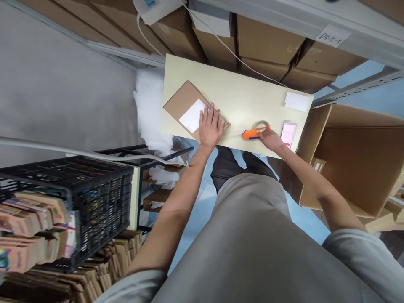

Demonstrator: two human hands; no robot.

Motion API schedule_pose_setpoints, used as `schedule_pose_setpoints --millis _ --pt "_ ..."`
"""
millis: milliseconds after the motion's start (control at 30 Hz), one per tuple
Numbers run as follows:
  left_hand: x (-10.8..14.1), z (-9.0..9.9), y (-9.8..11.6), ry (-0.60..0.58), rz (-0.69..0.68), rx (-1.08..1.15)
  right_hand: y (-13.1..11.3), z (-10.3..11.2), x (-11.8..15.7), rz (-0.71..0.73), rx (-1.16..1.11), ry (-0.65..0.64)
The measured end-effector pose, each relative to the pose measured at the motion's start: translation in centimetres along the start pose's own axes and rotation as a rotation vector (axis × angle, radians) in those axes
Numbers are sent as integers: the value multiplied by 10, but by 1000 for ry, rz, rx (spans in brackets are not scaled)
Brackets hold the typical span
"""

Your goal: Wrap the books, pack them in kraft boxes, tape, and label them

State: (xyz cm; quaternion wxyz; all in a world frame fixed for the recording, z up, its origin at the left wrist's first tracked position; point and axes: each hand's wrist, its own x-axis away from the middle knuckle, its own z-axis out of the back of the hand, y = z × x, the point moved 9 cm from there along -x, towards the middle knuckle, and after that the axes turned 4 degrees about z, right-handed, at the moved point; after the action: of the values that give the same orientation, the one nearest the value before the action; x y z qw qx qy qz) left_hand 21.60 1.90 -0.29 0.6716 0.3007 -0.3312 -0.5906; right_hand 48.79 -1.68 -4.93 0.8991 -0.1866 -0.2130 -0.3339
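Note:
A flat brown cardboard parcel [184, 99] lies at a slant on the left half of the pale table [243, 92]. My left hand [211, 126] rests on it with fingers spread, partly over its white label [190, 117]. Near the front edge, my right hand [270, 139] has its fingers closed on the right end of an orange tape dispenser [250, 134]. A strip of clear tape seems to run from the dispenser towards the parcel, though it is faint. The tape roll [261, 124] shows at the dispenser's far side.
A phone [288, 134] and a small white box [297, 101] lie at the table's right end. Beside it stands a large open carton [356, 155]. Cartons [268, 40] line the shelf behind. A black crate [104, 210] with books stands at the lower left, white wrap [151, 109] left of the table.

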Motion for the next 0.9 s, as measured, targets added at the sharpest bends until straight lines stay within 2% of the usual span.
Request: schedule_pose_setpoints --millis 67,133,233,333,467,633,767,900 --pt "1 -2 1 -3 -4 4 18 12 -7 -22 33 28" --pt "2 -5 3 -25 -9 -5 25 30 -26 -18 29 80" --pt "3 -9 5 -62 -21 -22 24 56 -61 16 22 148" --pt "3 -9 6 -71 -17 -19 24 69 -81 35 36 135" --pt "3 -8 5 -123 -44 -42 31 69 -76 77 114 63" --pt "3 -13 -5 -233 -176 -213 41 65 -59 155 145 2" --pt "3 -20 -11 -285 -278 -359 46 69 -67 176 92 12" --pt "3 -22 -8 -313 -323 -355 49 76 -77 151 67 14"
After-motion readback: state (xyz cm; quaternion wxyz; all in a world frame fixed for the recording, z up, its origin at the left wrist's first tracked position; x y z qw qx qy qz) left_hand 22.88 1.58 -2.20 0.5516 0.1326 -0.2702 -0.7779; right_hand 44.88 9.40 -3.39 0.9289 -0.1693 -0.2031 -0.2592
